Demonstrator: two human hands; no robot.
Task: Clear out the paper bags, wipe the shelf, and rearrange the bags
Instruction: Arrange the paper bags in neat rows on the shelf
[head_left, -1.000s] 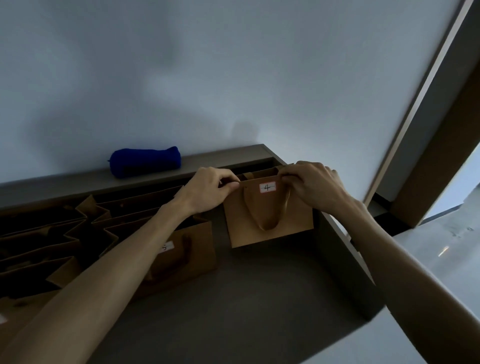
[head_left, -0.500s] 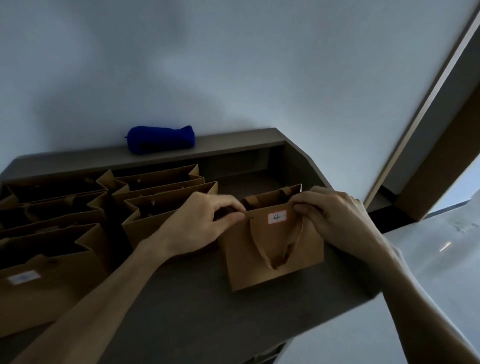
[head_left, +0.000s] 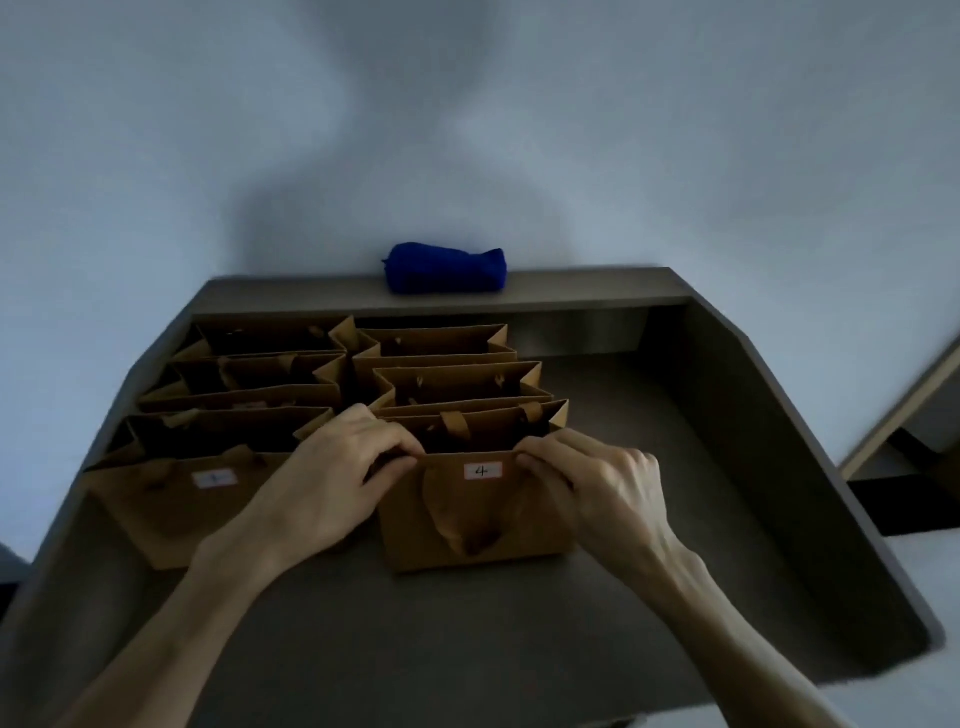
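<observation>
Paper bag marked "4" (head_left: 478, 512) standing upright at the front of the right-hand row on the shelf (head_left: 649, 431), its near top edge pinched at both corners: left hand (head_left: 332, 488) on the left corner, right hand (head_left: 597, 493) on the right, fingers (head_left: 540, 462) of each closed tight on the paper rim and nothing else. Handle loop hanging down the front face below a small white label with a handwritten 4. Just beside it to the left, another front bag (head_left: 192, 504) with its own white label, writing too blurred to read. Behind, further open brown bags (head_left: 441, 364) packed in two rows toward the back wall. Blue rolled cloth (head_left: 445, 267) lying on the top ledge, well apart from the hands and untouched. Bare shelf surface to the right and in front. Judged step: rearranging, with this bag being squared into line with its row; wiping looks finished, given the cloth put aside. Next move likely calls for letting go without tipping the bag, keeping the label facing forward, then filling the open space on the right.
</observation>
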